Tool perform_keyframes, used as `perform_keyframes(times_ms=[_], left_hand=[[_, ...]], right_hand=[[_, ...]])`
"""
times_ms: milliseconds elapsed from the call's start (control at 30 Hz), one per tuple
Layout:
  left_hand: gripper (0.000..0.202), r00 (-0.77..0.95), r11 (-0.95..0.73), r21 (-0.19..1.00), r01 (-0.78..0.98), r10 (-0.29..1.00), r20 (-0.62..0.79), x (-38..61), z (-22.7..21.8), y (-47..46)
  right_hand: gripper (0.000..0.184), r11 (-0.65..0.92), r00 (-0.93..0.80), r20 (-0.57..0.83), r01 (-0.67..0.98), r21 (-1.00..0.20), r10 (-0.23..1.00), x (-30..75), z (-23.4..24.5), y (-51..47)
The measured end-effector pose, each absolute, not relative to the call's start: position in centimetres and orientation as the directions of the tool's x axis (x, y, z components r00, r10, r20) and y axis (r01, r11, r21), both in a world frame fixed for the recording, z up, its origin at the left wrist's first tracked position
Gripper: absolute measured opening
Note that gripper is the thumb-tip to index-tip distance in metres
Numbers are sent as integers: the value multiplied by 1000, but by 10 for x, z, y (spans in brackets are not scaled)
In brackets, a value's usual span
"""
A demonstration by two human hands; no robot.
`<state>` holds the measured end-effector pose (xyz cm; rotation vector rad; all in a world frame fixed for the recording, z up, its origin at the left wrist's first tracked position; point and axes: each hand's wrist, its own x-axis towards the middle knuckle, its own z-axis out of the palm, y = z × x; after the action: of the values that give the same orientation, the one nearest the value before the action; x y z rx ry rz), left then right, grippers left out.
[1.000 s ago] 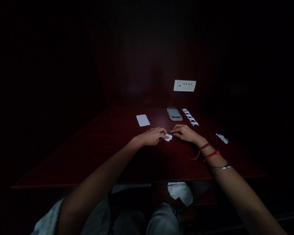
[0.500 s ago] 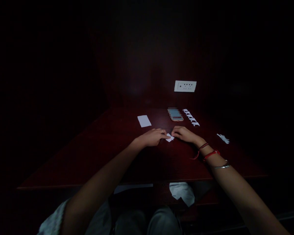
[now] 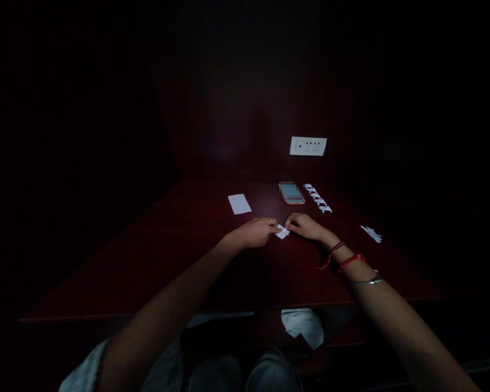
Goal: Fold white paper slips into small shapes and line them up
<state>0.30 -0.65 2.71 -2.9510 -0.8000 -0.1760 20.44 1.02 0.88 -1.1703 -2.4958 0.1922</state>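
A small folded piece of white paper lies on the dark red table between my two hands. My left hand, with a ring on one finger, grips the paper's left edge, its fingers closed. At the paper's upper right, my right hand has its fingers curled in a pinch on the edge. The fine folds are too small to make out. Red cords and a silver bangle circle my right wrist and forearm.
Behind my hands lie a flat white paper sheet, a phone and a row of folded white papers. White strips rest at the right. A socket panel is on the wall. Below the table edge hangs whitish crumpled material.
The view has tilted slightly, so everything sits a little lower. Both hands stay at the folded paper with hardly any movement.
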Motion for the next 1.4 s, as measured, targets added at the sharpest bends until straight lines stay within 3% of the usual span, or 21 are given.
perform_keyframes(times_ms=[300, 733, 1100, 1267, 1400], left_hand=[[40, 840, -838, -88, 539, 525, 137, 8, 28, -10], [38, 831, -835, -32, 550, 543, 121, 12, 29, -11], [41, 831, -832, -36, 553, 548, 102, 13, 30, -11], [43, 816, -817, -40, 576, 570, 100, 12, 29, -12], [47, 816, -818, -26, 575, 570, 102, 11, 28, -10]], right_hand=[[19, 595, -547, 236, 748, -294, 803, 203, 9, 12], [18, 524, -482, 205, 791, -317, 852, 200, 12, 10], [17, 503, -413, 301, 786, -358, 859, 197, 8, 7], [15, 666, -570, 359, 697, -265, 739, 200, 18, -1], [20, 733, -681, 283, 660, -163, 676, 205, 23, -6]])
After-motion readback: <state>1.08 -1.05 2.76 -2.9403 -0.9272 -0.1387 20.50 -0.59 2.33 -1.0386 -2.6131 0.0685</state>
